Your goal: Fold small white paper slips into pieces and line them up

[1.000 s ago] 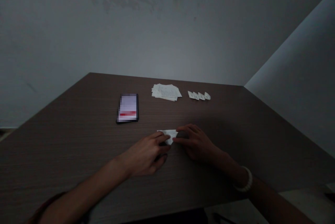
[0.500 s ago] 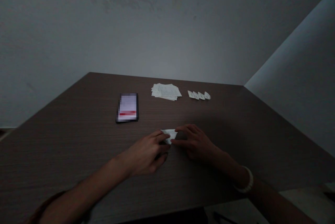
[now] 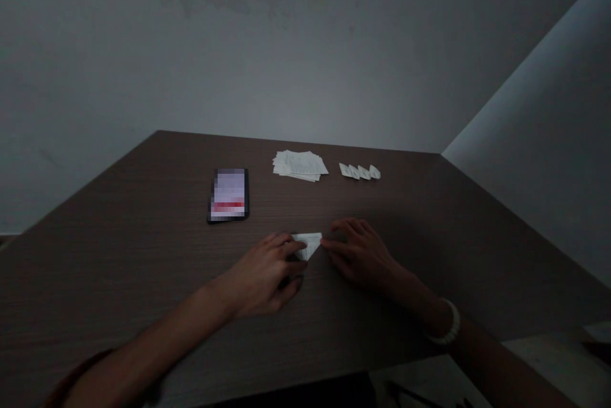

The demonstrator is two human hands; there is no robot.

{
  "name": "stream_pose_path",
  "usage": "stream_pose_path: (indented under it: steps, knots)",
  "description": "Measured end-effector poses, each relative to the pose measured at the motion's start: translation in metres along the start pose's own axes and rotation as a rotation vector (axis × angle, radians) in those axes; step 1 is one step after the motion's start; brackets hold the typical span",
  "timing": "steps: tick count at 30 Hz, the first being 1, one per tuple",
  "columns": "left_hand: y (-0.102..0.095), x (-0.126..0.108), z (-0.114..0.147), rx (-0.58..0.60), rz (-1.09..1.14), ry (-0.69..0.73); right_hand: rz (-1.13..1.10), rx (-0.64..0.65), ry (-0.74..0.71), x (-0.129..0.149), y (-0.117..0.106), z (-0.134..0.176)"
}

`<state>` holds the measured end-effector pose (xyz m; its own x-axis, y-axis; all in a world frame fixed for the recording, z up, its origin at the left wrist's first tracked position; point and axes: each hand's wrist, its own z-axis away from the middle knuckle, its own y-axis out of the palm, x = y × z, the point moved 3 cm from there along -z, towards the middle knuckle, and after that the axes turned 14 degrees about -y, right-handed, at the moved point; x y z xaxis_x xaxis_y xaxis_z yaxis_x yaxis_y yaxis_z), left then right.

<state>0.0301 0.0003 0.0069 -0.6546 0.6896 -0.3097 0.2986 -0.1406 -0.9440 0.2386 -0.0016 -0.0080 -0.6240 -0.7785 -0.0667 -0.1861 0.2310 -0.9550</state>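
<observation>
Head camera view, looking down over a dim brown desk (image 3: 143, 223) set against a wall (image 3: 296, 77). A small folded piece of paper (image 3: 313, 242), pale and tapering toward the near side, lies on the desk near the middle, between two bare hands. The left hand (image 3: 268, 275) rests over its left part, fingers laid across the paper and thumb apart from it, pinning rather than clenching. The right hand (image 3: 359, 254) is loosely curled, one fingertip at the paper's right corner; whether it pinches that corner cannot be told.

The paper should be very light, thin and pliable, quick to crease and easy to tear or nudge askew, so it is best held flat from above or taken by an edge or corner.

Counted: one paper between the hands; four small folded pieces (image 3: 364, 172) in a row at far right; one untidy stack of papers (image 3: 300, 165), its sheets uncountable; one phone (image 3: 230, 194), screen lit and blurred; one pale bracelet (image 3: 456, 319) on the right wrist.
</observation>
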Motion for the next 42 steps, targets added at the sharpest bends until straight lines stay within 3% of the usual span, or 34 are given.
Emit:
stream_pose_path:
  steps: [11, 18, 27, 36, 42]
  knots:
    - [0.001, 0.002, 0.000, 0.032, 0.001, -0.010, -0.096, 0.131, -0.223, 0.020, -0.002, -0.007]
    - [-0.001, 0.002, -0.001, 0.041, -0.001, -0.012, -0.095, 0.105, -0.144, 0.016, -0.005, -0.009]
    - [0.002, 0.007, 0.001, 0.030, 0.043, -0.018, -0.036, 0.076, -0.028, -0.009, 0.002, -0.001]
    - [-0.001, 0.008, -0.003, 0.016, 0.167, -0.042, -0.212, -0.178, 0.089, -0.012, 0.003, -0.013]
    - [0.003, 0.016, -0.008, -0.055, 0.272, -0.078, -0.245, -0.084, 0.072, -0.008, 0.007, -0.035]
